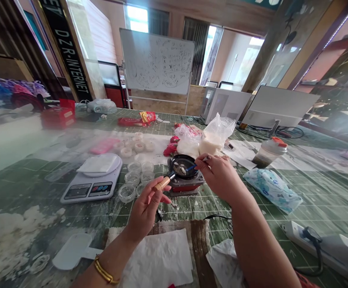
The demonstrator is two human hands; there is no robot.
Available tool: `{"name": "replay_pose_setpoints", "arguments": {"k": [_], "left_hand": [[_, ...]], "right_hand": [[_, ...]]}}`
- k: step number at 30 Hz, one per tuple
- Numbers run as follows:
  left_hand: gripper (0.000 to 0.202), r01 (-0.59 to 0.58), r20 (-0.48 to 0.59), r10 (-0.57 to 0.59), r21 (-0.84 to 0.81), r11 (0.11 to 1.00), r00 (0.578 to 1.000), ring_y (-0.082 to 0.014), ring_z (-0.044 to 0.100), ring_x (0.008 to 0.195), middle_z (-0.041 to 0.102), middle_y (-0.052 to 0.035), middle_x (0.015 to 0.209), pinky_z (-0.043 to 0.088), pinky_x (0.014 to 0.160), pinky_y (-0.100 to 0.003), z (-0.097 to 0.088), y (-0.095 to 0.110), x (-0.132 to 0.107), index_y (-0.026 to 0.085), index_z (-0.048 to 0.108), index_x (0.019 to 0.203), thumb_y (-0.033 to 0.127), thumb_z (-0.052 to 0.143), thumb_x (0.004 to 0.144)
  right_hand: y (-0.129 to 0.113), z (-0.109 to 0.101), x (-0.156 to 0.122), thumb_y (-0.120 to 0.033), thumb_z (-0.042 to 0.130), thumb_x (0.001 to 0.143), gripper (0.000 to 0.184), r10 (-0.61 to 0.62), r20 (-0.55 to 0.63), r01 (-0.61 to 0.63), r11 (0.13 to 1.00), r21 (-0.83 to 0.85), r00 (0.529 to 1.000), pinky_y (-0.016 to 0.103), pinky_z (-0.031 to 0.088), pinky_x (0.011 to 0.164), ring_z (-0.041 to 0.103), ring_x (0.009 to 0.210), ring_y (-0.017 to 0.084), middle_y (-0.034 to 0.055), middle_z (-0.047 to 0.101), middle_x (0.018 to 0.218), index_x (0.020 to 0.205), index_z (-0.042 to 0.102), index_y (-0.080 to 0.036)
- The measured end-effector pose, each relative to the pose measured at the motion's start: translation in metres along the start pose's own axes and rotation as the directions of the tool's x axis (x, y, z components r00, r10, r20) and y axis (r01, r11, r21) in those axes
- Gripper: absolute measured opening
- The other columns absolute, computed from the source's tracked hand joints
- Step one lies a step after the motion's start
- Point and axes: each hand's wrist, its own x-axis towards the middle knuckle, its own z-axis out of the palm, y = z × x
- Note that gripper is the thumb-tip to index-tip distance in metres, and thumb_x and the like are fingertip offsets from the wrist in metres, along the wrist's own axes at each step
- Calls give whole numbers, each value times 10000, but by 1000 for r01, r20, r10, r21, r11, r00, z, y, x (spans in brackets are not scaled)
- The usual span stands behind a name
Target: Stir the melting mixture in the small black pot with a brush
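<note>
My left hand [146, 207] grips the wooden handle [162, 183] of a small black pan [196, 173]. The pan rests on a small red and grey hot plate [189, 188]. Over the pan's right rim, my right hand [220, 174] pinches a thin blue stirring stick [191, 167], whose tip reaches into the pan. Whitish lumps [180, 167] lie in the pan around that tip. Just left of the hot plate stand several clear round cups [127, 193]. Behind it are an open plastic bag of white material [211, 144] and red artificial roses [171, 149].
A white kitchen scale [93, 188] stands at the left. White flakes [15, 230] litter the near left. In front lie a brown towel [200, 248] and white paper [162, 258]. On the right are a wipes pack [273, 190], a shaker bottle [270, 152] and a power strip [327, 244].
</note>
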Motion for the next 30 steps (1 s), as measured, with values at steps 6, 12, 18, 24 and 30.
{"name": "replay_pose_setpoints", "arguments": {"k": [6, 12, 18, 24, 30], "left_hand": [[321, 0, 9, 0, 9, 1000, 1000, -193, 626, 992, 699, -60, 924, 458, 846, -335, 0, 1, 1, 242, 451, 1243, 291, 408, 929], [323, -7, 15, 6, 25, 1000, 1000, -194, 621, 1005, 695, -61, 926, 460, 841, -331, 0, 0, 0, 240, 441, 1249, 290, 400, 933], [319, -2, 18, 2, 34, 999, 1000, -189, 624, 993, 668, -74, 1032, 453, 857, -345, -1, 0, 0, 243, 434, 1251, 286, 387, 938], [314, -1, 20, 1, 27, 1000, 1000, -175, 651, 889, 656, -75, 1048, 467, 837, -360, -1, -1, 1, 241, 442, 1241, 290, 389, 936], [317, -8, 20, 7, 31, 999, 1000, -191, 637, 948, 659, -85, 1047, 470, 829, -353, 0, -1, 0, 231, 440, 1241, 291, 393, 933]], "right_hand": [[1, 1, 1, -292, 402, 899, 218, 5, 0, -5, 999, 37, 1000, 318, 365, 730, 590, 749, 186, 16, 679, 728, 814, 585, -209], [-1, -2, -1, -292, 410, 893, 217, 2, -18, -1, 998, 64, 1000, 311, 365, 720, 593, 742, 182, 15, 687, 747, 804, 592, -214], [0, 4, 1, -325, 393, 903, 232, 16, -21, -13, 993, 115, 1000, 300, 361, 690, 599, 730, 182, 20, 689, 751, 877, 594, -213], [-2, 15, 6, -287, 408, 901, 214, -44, 26, 40, 992, 116, 999, 303, 353, 713, 586, 761, 181, 21, 686, 771, 901, 609, -212], [-3, 13, 5, -306, 392, 912, 241, -13, -49, 17, 996, 82, 999, 313, 359, 736, 588, 797, 190, 37, 691, 827, 947, 612, -214]]}}
